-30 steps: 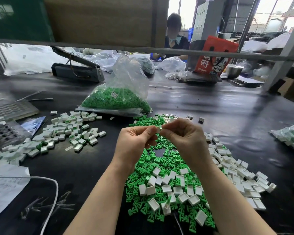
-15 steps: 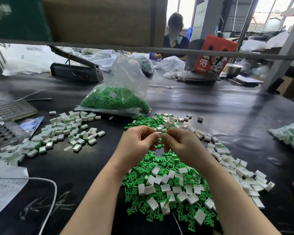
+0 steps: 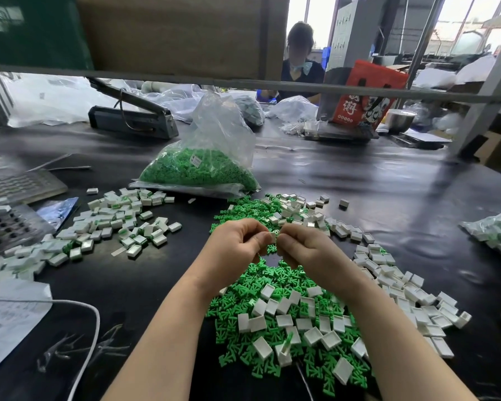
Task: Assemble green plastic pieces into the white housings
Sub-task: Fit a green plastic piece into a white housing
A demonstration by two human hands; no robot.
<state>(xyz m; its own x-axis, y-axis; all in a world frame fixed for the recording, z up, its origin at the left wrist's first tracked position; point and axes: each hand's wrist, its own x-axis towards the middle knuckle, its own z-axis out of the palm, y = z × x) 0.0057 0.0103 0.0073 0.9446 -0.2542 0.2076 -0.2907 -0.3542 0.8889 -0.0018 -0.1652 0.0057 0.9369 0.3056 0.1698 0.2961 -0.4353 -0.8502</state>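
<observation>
My left hand (image 3: 237, 247) and my right hand (image 3: 304, 248) meet fingertip to fingertip above the table. Together they pinch a small white housing (image 3: 272, 236), mostly hidden by the fingers. Whether a green piece sits in it I cannot tell. Below the hands lies a heap of loose green plastic pieces (image 3: 261, 287) mixed with empty white housings (image 3: 301, 322). More empty housings (image 3: 411, 296) trail off to the right. A pile of housings with green showing in them (image 3: 113, 224) lies to the left.
A clear bag of green pieces (image 3: 203, 169) stands behind the heap. A bag of parts (image 3: 495, 230) lies at the right edge. Grey trays (image 3: 9, 224), paper and a white cable (image 3: 78, 337) are at the left. A heat sealer (image 3: 133, 120) and a seated person (image 3: 300, 62) are beyond.
Both hands have dropped a little lower toward the heap while staying joined at the fingertips. The piles have not changed.
</observation>
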